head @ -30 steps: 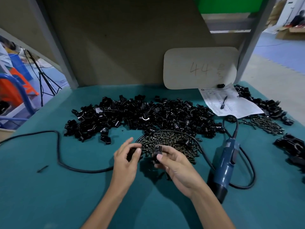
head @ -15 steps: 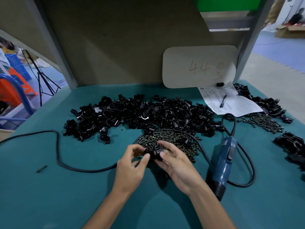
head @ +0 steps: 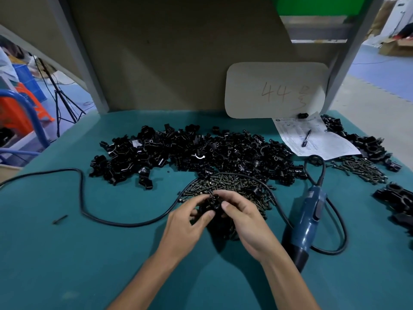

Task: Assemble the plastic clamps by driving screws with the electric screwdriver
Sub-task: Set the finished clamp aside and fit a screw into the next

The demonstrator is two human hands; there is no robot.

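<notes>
Pinching one clamp (head: 214, 202) in my left hand (head: 185, 222) and right hand (head: 243, 218), fingers curled round it, at near edge of the screw pile (head: 234, 186); likely risking halves slipping askew; screwdriver (head: 309, 220) lying right of pile.

A card (head: 276, 86) marked 44 is leaning against the panel (head: 178, 52). A pen (head: 306, 138) is lying on a paper sheet (head: 330, 147).
</notes>
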